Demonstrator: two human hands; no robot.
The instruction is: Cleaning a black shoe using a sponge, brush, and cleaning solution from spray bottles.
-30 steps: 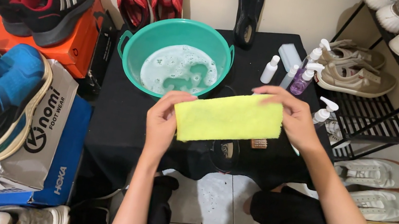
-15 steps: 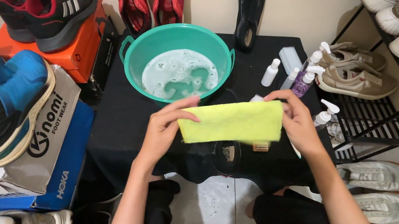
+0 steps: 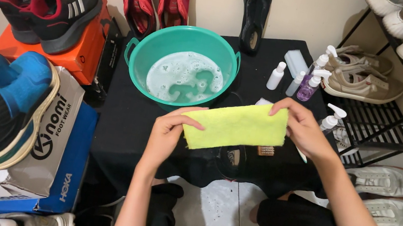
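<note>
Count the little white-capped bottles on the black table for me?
5 small plastic bottles: one white, two together, one behind, one by the right hand. More may be hidden.

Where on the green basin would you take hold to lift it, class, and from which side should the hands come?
Grip the green basin by its two loop handles, one on the left rim and one on the right rim. Come in level from both sides at once: it holds soapy water, so a one-sided lift would likely tip and spill it.
</note>
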